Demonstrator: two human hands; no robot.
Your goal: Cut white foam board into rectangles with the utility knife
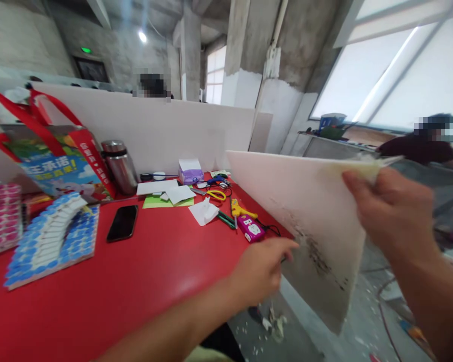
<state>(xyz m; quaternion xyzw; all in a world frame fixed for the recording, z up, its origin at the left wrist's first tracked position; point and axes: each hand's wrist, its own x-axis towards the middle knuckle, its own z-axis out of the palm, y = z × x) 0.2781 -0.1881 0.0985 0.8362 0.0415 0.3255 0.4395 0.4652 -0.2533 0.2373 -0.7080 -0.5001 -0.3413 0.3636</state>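
Note:
A large white foam board (287,196) stands on edge beside the red table (143,271), its lower face stained dark. My right hand (392,211) grips the board's upper right corner with closed fingers. My left hand (262,269) is closed against the board's lower left edge, fingers curled on it.
On the table lie a black phone (123,222), a blue and white dotted block (53,239), a red-handled shopping bag (56,161), a steel flask (119,166), yellow scissors (215,194), a pink box (251,229) and papers. A white partition (154,130) runs behind. A person sits at far right (423,146).

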